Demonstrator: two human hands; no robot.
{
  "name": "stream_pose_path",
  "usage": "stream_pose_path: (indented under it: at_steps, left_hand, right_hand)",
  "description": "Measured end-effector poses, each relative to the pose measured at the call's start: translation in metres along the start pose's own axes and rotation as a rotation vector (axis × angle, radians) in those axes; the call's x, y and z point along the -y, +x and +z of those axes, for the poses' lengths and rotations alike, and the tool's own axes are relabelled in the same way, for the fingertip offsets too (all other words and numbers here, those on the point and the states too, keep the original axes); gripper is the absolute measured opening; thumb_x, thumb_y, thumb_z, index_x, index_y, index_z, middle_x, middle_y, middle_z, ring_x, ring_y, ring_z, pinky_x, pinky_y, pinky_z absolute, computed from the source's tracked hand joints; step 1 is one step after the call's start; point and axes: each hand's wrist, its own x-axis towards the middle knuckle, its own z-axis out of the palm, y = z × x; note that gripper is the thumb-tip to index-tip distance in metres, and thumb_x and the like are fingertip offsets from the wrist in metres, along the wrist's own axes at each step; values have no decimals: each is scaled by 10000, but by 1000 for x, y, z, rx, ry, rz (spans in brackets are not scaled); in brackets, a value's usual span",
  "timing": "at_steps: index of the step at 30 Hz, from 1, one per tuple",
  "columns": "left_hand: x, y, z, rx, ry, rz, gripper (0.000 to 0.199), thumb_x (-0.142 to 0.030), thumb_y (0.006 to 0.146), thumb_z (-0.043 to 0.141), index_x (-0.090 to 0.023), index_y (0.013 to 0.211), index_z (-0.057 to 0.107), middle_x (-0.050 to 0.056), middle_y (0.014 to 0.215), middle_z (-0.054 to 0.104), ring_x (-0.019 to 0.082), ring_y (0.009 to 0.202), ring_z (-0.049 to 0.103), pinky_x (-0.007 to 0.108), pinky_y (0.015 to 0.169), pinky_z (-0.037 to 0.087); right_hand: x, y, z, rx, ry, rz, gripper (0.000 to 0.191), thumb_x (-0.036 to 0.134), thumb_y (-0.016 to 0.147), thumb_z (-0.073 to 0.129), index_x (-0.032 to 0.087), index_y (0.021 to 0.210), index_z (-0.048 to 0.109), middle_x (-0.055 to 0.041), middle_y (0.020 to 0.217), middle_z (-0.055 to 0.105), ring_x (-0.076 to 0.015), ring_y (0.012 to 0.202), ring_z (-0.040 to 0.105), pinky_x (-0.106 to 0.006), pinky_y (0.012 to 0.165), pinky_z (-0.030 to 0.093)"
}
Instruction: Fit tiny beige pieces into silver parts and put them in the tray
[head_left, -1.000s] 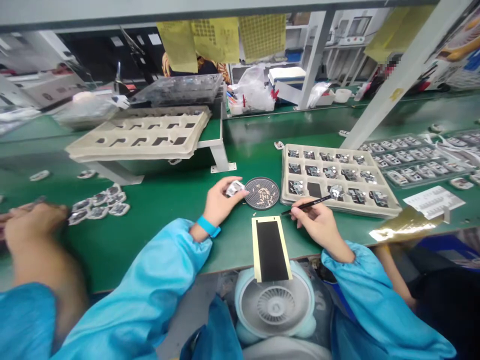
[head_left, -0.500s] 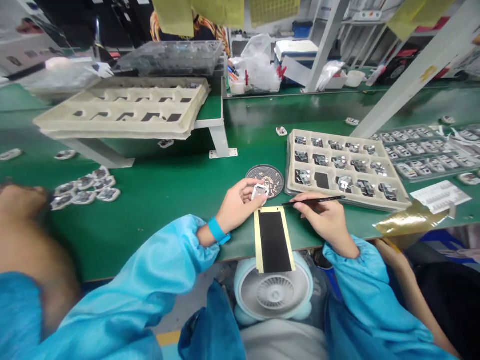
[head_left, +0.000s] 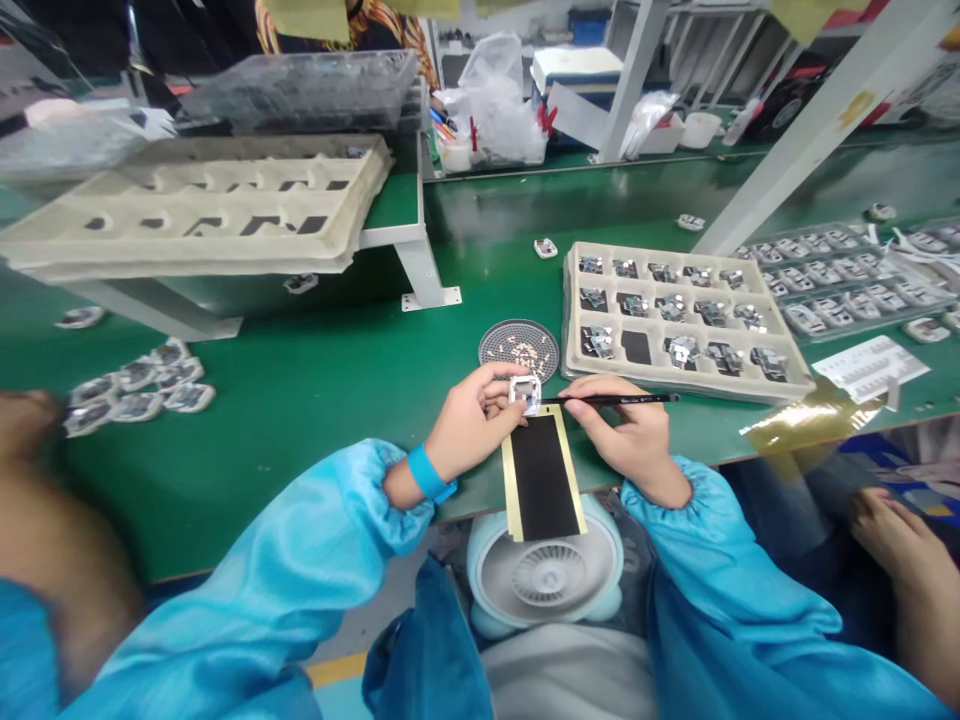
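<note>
White part [head_left: 526,394] and slim black tool [head_left: 634,399]
Squarish, silvery inside, the part is held raised; the tool extends nearly level from its three o'clock, tip toward nine, perhaps touching it.

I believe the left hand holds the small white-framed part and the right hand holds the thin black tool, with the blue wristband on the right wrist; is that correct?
Not quite: the head view shows the blue wristband on the left wrist. The left hand does hold the small white-framed part, and the right hand the thin black tool.
</note>
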Motion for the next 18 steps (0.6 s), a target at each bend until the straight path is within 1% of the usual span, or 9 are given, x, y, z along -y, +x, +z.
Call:
stream_pose_path:
  at_steps: [4,8,10,13,15,18]
  left_hand:
    - [0,0,1,-9,13,17,343,-169,841,701,-157,1169,604,77,951,768,154,740,729,290,718,619]
    - [-1,1,1,-12,21,23,331,-170,843,698,-158,1164,617,70,936,766,153,736,730,290,713,624]
    - [-1,2,1,-11,20,26,330,-168,843,700,-158,1163,623,63,925,763,148,735,728,284,715,623]
    - [-2,2,0,-19,-5,-1,329,-176,838,709,-151,1158,638,60,910,762,142,725,723,281,716,626]
    - [-3,2,0,-21,-38,-39,332,-194,832,722,-142,1151,646,65,901,763,149,730,723,289,717,631]
    - [-5,2,-1,-5,-90,-93,350,-229,817,750,-134,1140,653,76,904,767,162,732,727,303,710,638]
  right_hand:
    - [0,-1,-1,7,-7,-16,130,153,868,735,225,975,727,-48,941,763,-214,895,738,-382,823,628]
    - [0,-1,-1,3,-29,0,129,155,860,747,224,968,733,-45,939,765,-207,899,733,-359,800,624]
    - [-1,-2,-1,30,0,46,97,169,872,738,217,956,738,-48,937,768,-203,902,733,-336,760,619]
    - [-3,-2,-2,91,157,179,38,216,899,719,207,933,731,-58,942,761,-190,866,727,-299,670,604]
    - [-5,-3,-5,142,273,258,51,249,903,721,203,924,720,-63,954,751,-174,825,714,-280,624,593]
    - [-5,-3,-8,204,353,311,93,286,896,732,197,912,710,-73,965,742,-171,820,705,-272,604,592]
